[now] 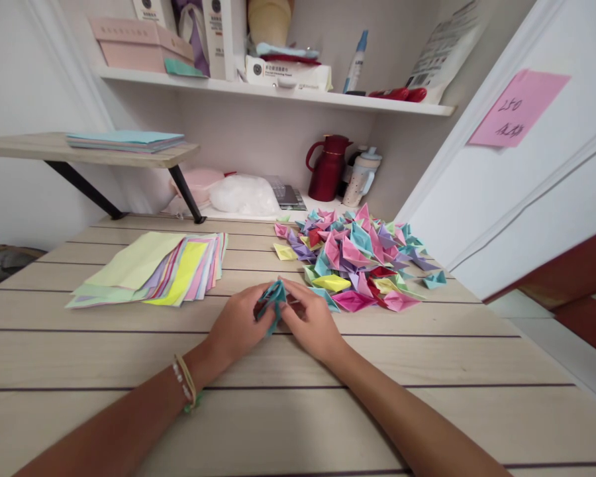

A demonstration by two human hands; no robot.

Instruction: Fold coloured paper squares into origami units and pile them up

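Between my two hands is a folded piece of teal paper [277, 295], pinched from both sides just above the table. My left hand [241, 317] grips its left side, thumb in front. On the other side, my right hand [312, 318] holds it with thumb and fingers closed on the paper. Its exact shape is partly hidden by my fingers. Close beyond my right hand lies a heap of folded paper boats [355, 255] in pink, blue, purple, yellow and red. A fanned stack of coloured paper sheets [144, 268] rests to the left of my left hand.
A slatted wooden table [298, 411] carries everything. At the back left stands a small raised shelf [129, 156] with more paper sheets [124, 139]. A red jug [329, 169], a pale bottle [361, 177] and a white plastic bag [243, 195] stand behind. A pink note [519, 109] hangs at right.
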